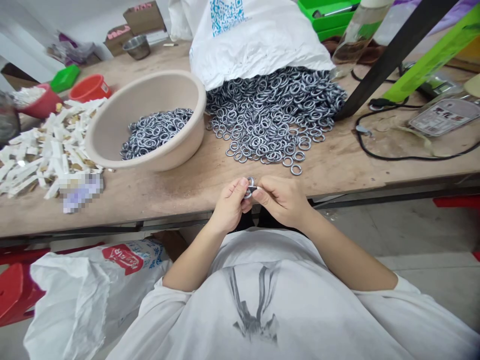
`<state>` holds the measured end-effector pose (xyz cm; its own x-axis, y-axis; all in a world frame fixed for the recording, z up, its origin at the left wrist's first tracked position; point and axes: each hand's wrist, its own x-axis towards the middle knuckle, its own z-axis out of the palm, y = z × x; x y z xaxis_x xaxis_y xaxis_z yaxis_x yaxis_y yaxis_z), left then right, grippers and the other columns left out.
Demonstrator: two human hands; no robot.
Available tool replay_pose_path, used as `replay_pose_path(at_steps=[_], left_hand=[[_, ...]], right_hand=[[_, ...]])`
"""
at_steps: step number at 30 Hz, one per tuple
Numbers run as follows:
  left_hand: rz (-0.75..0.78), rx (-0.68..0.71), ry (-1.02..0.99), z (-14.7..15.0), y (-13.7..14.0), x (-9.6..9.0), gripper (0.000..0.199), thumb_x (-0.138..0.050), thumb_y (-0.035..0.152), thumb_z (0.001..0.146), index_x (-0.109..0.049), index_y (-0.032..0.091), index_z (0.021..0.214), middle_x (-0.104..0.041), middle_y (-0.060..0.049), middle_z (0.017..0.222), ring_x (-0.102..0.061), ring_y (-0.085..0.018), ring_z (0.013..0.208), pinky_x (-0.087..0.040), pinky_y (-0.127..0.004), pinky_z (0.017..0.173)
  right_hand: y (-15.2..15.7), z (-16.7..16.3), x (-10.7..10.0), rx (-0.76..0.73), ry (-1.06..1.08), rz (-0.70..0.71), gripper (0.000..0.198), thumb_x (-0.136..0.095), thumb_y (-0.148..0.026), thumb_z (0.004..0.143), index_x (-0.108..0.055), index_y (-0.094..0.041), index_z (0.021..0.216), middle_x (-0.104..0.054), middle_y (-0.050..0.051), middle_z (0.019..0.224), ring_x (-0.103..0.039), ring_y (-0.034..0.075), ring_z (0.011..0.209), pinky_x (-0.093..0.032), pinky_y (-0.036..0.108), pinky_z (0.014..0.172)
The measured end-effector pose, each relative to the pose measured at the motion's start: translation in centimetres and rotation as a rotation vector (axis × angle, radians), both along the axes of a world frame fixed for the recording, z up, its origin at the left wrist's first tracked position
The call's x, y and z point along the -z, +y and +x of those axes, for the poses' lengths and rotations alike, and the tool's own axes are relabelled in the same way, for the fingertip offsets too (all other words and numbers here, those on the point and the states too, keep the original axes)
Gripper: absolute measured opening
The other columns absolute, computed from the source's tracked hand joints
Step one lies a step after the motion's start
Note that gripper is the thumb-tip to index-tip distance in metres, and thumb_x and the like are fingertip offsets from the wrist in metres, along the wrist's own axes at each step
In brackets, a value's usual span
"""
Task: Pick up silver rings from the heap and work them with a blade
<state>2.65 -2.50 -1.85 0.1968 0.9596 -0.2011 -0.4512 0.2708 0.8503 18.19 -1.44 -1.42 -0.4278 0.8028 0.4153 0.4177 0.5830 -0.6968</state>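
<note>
**Shiny grey round metal ring [252, 181] pinched close at the fingertips**

Well left of the hands lies a heap of white strip-shaped pieces [56, 145]; nearer, a beige round plastic basin [146, 162] holds many similar grey metal rings [157, 131]. The left hand [231, 202] is nearly closed, thumb and fingers gripping the ring, which is partly hidden. The right hand [283, 200], fingers curled, pinches a small dark flat piece [252, 189] against it. Just beyond the hands, loose grey rings [270, 130] spread from a white printed sack [255, 45].
</note>
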Motion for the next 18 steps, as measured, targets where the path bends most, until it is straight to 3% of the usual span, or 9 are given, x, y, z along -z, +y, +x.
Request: replay_pose_path(at_steps=[5,9,12,15,18], left_hand=[[0.025,0.039,0.009,-0.3,-0.4,0.3,0.049,-0.079,0.054,0.075,-0.049,0.017,0.069,-0.036,0.008,0.057,-0.026,-0.003,0.045,-0.026,-0.015,0.041],[0.094,0.125,0.062,-0.5,-0.6,0.8,0.048,-0.074,0.055,0.081,-0.050,0.016,0.065,-0.037,0.007,0.054,-0.029,-0.004,0.045,-0.028,-0.017,0.042],[0.106,0.028,0.094,-0.7,-0.3,1.2,0.044,-0.072,0.054,0.083,-0.054,0.016,0.069,-0.041,0.006,0.056,-0.032,-0.004,0.045,-0.029,-0.018,0.042],[0.125,-0.079,0.133,-0.7,0.1,1.5,0.043,-0.073,0.055,0.082,-0.058,0.016,0.071,-0.046,0.005,0.056,-0.038,-0.005,0.046,-0.034,-0.018,0.044],[0.117,-0.089,0.165,-0.7,0.3,1.6,0.044,-0.073,0.057,0.080,-0.060,0.016,0.072,-0.051,0.004,0.056,-0.046,-0.006,0.047,-0.040,-0.018,0.047]], right_hand=[[0.9,0.2,0.6,-0.023,0.000,-0.035,0.053,-0.039,-0.059,0.101,-0.044,-0.021,0.064,-0.046,-0.002,0.058,-0.042,0.012,0.055,-0.025,0.030,0.056],[2.4,0.4,1.6,0.148,0.128,-0.186,0.061,-0.036,-0.071,0.096,-0.045,-0.022,0.063,-0.044,-0.002,0.057,-0.042,0.013,0.057,-0.029,0.029,0.057],[2.2,0.0,1.7,0.108,0.286,-0.285,0.057,-0.045,-0.074,0.091,-0.057,-0.020,0.075,-0.053,-0.001,0.065,-0.048,0.014,0.063,-0.037,0.028,0.061],[1.0,-0.9,1.5,0.015,0.363,-0.359,0.042,-0.068,-0.061,0.084,-0.061,-0.020,0.087,-0.065,0.001,0.078,-0.058,0.016,0.072,-0.044,0.029,0.068],[0.2,-1.6,1.3,0.051,0.368,-0.398,0.026,-0.075,-0.042,0.082,-0.060,-0.021,0.086,-0.066,0.000,0.077,-0.060,0.017,0.073,-0.045,0.030,0.070]])
